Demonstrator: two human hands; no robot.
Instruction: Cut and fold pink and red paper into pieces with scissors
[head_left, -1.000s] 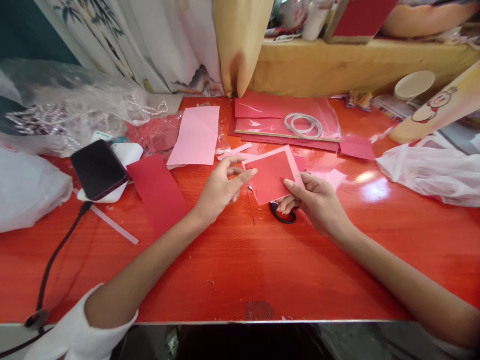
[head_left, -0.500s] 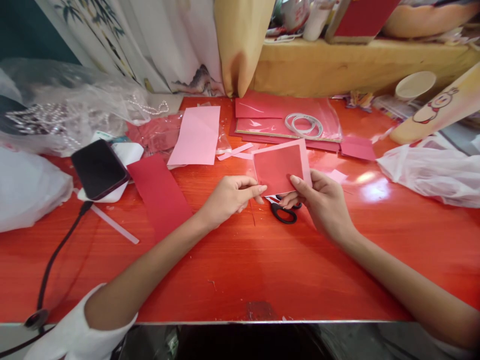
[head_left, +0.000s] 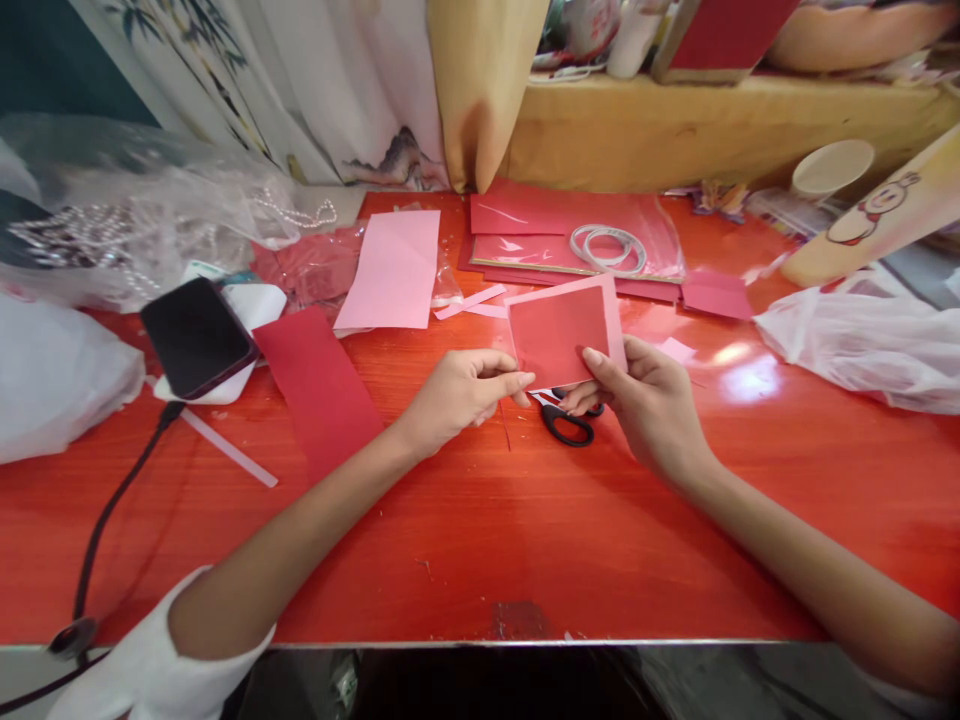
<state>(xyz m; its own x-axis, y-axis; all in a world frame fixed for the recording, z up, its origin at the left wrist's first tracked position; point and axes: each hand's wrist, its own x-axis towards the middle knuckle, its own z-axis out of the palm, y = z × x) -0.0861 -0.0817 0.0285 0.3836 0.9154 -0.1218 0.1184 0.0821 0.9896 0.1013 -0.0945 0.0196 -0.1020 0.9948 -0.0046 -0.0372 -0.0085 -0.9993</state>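
Note:
Between my two hands is a red paper square (head_left: pixel 559 335) lying over a pink sheet of paper (head_left: pixel 613 325), whose margin shows along the top and right. My left hand (head_left: pixel 480 395) pinches the lower left corner between thumb and fingers. At the lower right, my right hand (head_left: pixel 645 400) grips both layers, thumb on the red face and fingers behind. The papers are held tilted above the table. Beneath them lies a pair of scissors (head_left: pixel 568 428) with black handles, partly hidden by the papers and my right fingers.
Left of my hands lie a red paper strip (head_left: pixel 319 390), a pink sheet (head_left: pixel 394 268) and a black phone (head_left: pixel 196 338) with a cable. Behind are red papers in a clear sleeve (head_left: pixel 540 250) with a white coil (head_left: pixel 607 248). A white plastic bag (head_left: pixel 862 345) sits at right.
Almost nothing differs. The held papers have shifted very slightly, and both hands keep the same grip.

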